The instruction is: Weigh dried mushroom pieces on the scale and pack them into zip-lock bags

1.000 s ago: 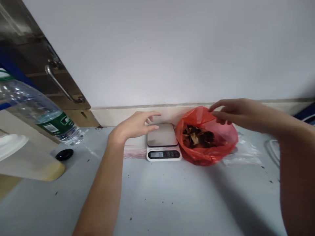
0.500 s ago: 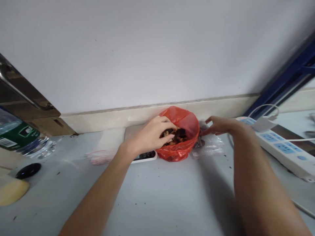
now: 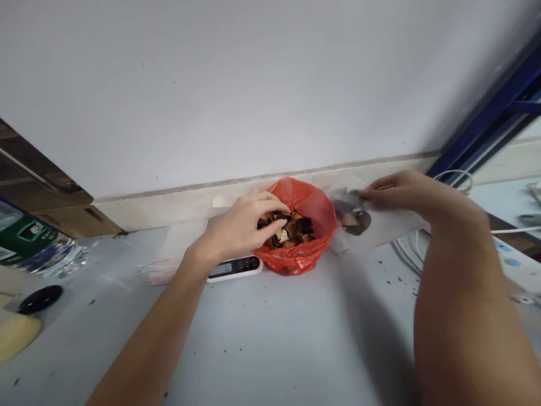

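A red plastic bag [image 3: 296, 259] stands with its mouth wide, filled with dried brown and dark slices [image 3: 291, 232]. My left hand [image 3: 243, 225] lies over the bag's left side, thumb and fingers curved but apart above the slices. Whether it touches a dark slice between them is hard to tell. To the right, my right hand [image 3: 397, 192] pinches a clear plastic bag [image 3: 376, 228] near its upper edge. Several dark pieces [image 3: 355, 217] show inside it. Behind my left wrist sits a kitchen scale [image 3: 234, 269] with a lit display, partly hidden.
Clear bags with red edges [image 3: 158, 272] lie left of the scale. Farther left are a large water bottle [image 3: 36, 239] and a black oval object [image 3: 40, 299]. A power strip [image 3: 513, 262] with white cables lies at right. The wall [image 3: 253, 96] stands close behind.
My right hand has moved right and lifted the clear bag, which is now spread out with its dark pieces showing. My left hand stays over the red bag, uncovering more of the scale's display.
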A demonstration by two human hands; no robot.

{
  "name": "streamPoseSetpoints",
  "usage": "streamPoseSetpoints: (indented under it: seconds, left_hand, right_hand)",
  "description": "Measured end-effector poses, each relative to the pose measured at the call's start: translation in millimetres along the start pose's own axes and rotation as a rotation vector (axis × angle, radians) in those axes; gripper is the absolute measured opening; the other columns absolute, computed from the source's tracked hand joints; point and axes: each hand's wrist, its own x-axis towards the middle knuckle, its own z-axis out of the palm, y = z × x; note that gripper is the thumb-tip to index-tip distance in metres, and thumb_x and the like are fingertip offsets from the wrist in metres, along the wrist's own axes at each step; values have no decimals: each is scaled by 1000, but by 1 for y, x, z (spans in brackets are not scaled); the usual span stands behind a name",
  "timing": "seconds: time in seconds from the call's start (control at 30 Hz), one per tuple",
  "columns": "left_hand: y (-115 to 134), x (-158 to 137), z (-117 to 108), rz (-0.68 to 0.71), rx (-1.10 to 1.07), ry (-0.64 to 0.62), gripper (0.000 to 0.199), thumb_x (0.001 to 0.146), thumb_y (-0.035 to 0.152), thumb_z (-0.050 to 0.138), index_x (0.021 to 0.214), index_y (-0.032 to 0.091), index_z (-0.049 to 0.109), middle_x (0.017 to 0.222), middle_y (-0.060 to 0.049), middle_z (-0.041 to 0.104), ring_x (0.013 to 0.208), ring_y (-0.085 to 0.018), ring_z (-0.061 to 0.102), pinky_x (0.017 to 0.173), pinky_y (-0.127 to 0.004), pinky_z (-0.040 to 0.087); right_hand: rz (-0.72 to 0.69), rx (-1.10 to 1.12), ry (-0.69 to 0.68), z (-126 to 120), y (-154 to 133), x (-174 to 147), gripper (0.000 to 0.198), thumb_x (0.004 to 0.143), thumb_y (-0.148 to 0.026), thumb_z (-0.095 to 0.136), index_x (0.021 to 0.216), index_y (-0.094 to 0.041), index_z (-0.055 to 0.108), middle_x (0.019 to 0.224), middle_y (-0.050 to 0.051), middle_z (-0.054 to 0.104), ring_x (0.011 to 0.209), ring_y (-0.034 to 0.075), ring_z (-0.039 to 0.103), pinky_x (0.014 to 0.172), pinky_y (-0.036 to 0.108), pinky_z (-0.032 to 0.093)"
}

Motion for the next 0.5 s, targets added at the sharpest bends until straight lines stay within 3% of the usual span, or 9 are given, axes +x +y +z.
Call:
streamPoseSetpoints:
  seconds: [0.17, 0.33, 0.5]
  left_hand:
    - [3, 0, 0, 3, -2, -9, 20, 98, 21, 58, 105, 22, 76, 114, -4, 78, 107, -22, 70, 100, -36, 53]
    - [3, -1, 0, -14, -4, -18, 21, 98, 22, 58, 106, 23, 76, 116, -4, 78, 109, -23, 70, 103, -37, 52]
    - [2, -1, -2, 0, 9, -7, 21, 98, 21, 58, 108, 22, 77, 114, -4, 78, 112, -23, 69, 103, -36, 52]
  right_hand:
    - [16, 4, 44, 1, 9, 10, 32, 90, -17, 64, 59, -18, 68, 56, 0, 61, 57, 13, 48, 68, 32, 43]
    - [-76, -60, -77, 9, 18, 21, 31, 89, -22, 61, 60, -20, 72, 71, 7, 76, 62, 18, 61, 67, 34, 51]
    - [-121, -33, -20, 10, 18, 20, 24, 90, -25, 62, 72, -18, 76, 98, 14, 82, 92, 25, 73, 95, 41, 54]
